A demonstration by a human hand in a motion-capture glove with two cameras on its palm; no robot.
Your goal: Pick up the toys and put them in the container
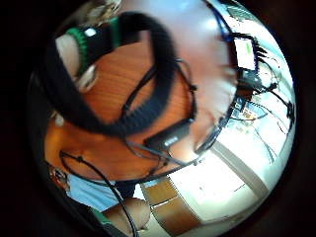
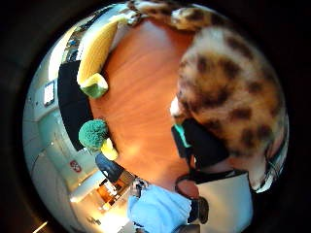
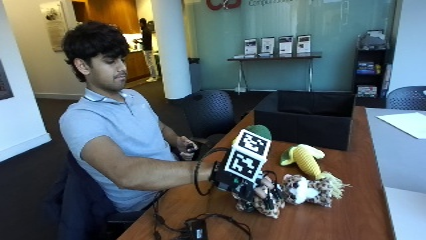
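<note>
1. In the outside view, my gloved right hand [image 3: 256,192] sits low at the centre of the frame, down on the spotted plush toy [image 3: 303,191] that lies on the desk [image 3: 346,210]. It looks like a leopard or giraffe; I cannot tell which.
2. The fingers [image 3: 269,197] curl down into the near end of the plush, so I read them as gripping it, though the toy is not yet lifted off the wood.
3. The thumb side palm view agrees: spotted fur [image 2: 233,87] fills the right of that frame, close against the palm.
4. Before lifting, I want the fingers around the body rather than a limb, because a soft toy held by one end will droop and swing.
5. The black container [image 3: 311,120] stands open at the far end of the desk, in the upper right of the outside view, well apart from the hand. I would lift straight up first, then carry.
6. The toy corn cob [image 3: 305,159] lies between the plush and the container, and a green broccoli toy [image 3: 258,132] sits just in front of the container's near corner. I would carry high enough that the dangling plush does not sweep either.
7. I would release only once the hand is over the container's opening, past its near wall.
8. Corn and broccoli are still on the desk, so the task looks early.
</note>
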